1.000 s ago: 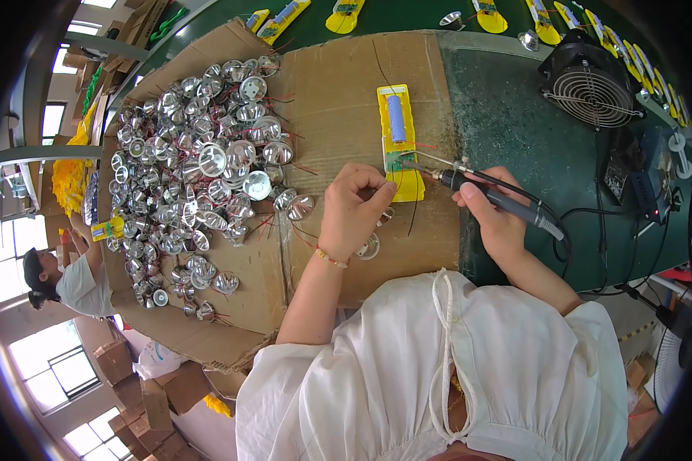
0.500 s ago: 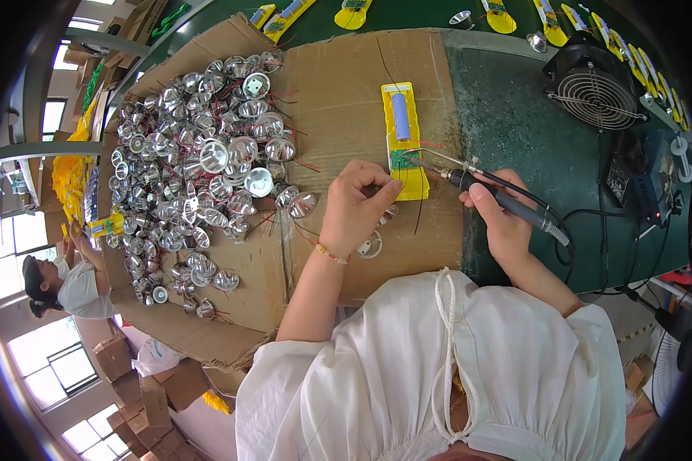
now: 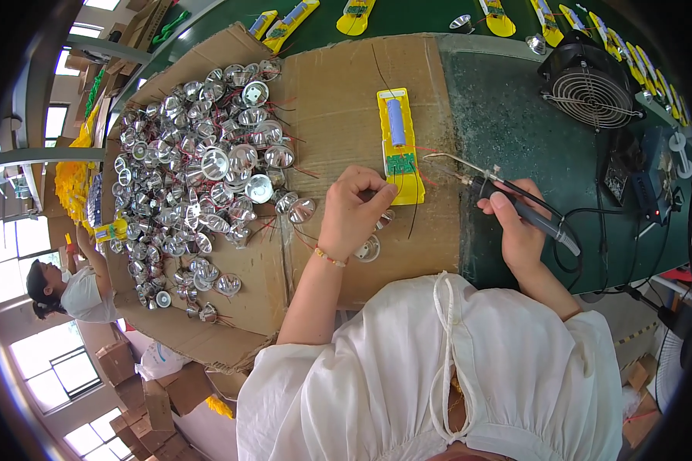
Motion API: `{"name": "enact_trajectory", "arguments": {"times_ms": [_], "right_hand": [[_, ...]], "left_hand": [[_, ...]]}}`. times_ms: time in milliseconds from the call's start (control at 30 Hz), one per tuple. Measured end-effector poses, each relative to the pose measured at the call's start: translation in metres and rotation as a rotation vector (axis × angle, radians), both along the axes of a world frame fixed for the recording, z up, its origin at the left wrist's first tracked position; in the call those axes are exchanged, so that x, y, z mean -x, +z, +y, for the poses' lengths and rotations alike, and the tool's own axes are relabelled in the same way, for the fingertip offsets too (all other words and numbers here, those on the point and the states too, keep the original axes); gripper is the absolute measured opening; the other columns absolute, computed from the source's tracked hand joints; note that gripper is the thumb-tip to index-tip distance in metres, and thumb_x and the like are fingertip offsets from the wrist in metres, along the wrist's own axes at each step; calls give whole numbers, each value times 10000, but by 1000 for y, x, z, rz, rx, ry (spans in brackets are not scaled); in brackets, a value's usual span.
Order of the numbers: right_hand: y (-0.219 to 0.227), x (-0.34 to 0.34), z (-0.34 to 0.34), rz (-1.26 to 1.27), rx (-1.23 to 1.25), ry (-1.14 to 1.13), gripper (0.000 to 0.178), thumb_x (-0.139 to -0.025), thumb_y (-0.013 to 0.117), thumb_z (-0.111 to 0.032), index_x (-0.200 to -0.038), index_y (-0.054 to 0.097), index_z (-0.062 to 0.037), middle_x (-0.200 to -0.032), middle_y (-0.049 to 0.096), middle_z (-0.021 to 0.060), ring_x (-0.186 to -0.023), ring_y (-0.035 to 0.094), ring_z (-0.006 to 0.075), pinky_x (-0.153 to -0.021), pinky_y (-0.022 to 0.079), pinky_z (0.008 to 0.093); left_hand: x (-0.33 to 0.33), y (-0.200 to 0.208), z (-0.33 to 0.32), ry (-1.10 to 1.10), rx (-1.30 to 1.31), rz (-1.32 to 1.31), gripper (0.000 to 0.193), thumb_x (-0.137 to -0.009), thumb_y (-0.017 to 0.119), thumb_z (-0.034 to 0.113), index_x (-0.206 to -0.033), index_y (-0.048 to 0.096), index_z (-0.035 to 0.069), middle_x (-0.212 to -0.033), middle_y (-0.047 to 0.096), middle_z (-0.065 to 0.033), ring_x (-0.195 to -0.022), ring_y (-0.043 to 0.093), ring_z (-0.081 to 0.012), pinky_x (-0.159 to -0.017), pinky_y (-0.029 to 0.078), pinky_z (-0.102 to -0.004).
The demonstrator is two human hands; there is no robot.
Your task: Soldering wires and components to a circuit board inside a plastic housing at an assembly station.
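On the cardboard sheet lies a yellow plastic casing (image 3: 411, 190) with a blue cylindrical battery (image 3: 396, 123) and a small green circuit board (image 3: 400, 164). Thin red and black wires run out from the board. My left hand (image 3: 355, 207) is pinched closed at the casing's lower left side; what its fingertips grip is hidden. My right hand (image 3: 519, 230) holds a soldering iron (image 3: 511, 206) with a thin metal feed tube along it. The iron's tip points left, a little apart from the board. Two shiny reflector cups (image 3: 370, 249) lie beside and partly under my left hand.
A cardboard box (image 3: 242, 307) at left holds many reflector cups with wires. A black fan (image 3: 588, 88) and a blue device (image 3: 647, 192) with cables stand at right. More yellow casings (image 3: 355, 17) line the far edge. Another person (image 3: 81, 292) works at far left.
My right hand has drawn the soldering iron right and slightly down, so its tip has left the circuit board. The casing has shifted slightly; my left hand stays nearly in place.
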State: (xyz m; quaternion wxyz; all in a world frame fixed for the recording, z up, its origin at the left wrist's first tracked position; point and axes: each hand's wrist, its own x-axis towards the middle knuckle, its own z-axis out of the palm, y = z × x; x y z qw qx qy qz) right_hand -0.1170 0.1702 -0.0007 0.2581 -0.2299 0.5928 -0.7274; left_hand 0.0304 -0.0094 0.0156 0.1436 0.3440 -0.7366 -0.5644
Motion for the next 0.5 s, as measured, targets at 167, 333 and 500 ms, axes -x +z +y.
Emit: {"name": "enact_trajectory", "arguments": {"times_ms": [167,333,500], "right_hand": [[-7,7,14,23,-8,-37,161,-817,609,-79,-905,533,33,-765,619,121,-688,607,142,-642,498,241],[-12,14,25,6,-21,-79,169,-821,606,-83,-916,535,36,-759,618,124,-684,604,142,-642,496,244],[-15,16,26,-8,-1,-88,166,-825,602,-84,-917,537,38,-756,617,124,-678,601,141,-642,495,245]], "left_hand": [[-2,-4,-1,24,21,-13,105,-773,644,62,-750,616,-37,-846,533,-36,-640,520,-74,-539,435,-208],[-1,-9,-2,31,59,-23,102,-750,649,68,-747,619,-29,-827,544,-52,-637,525,-92,-543,437,-227],[-1,-10,-1,49,39,-32,107,-742,652,67,-737,615,-33,-817,549,-54,-644,529,-103,-549,439,-231]]}}
